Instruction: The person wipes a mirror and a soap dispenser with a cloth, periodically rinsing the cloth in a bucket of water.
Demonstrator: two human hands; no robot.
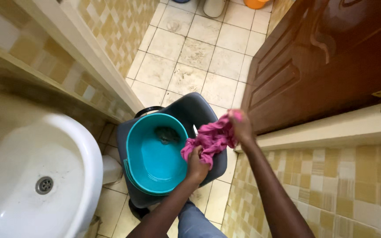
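Pink cloth (210, 139) is gripped w/ both fists, left hand (196, 165) and right hand (242, 125), beside teal basin (134, 145). Cloth is best wrung over basin; grip is kept firm.

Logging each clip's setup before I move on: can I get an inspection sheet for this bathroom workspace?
Surface: dark grey plastic chair on stained tiled floor, carrying the basin.
Job's things: pink cloth, bunched between both hands beside the teal basin; shallow water and a dark clump lie inside it.
Clutter: orange and white containers at the top edge of the view.
Grips: left hand and right hand each closed on the cloth.
Cables: nothing seen.
Surroundings: white sink on the left, brown wooden door on the right, yellow tiled walls.
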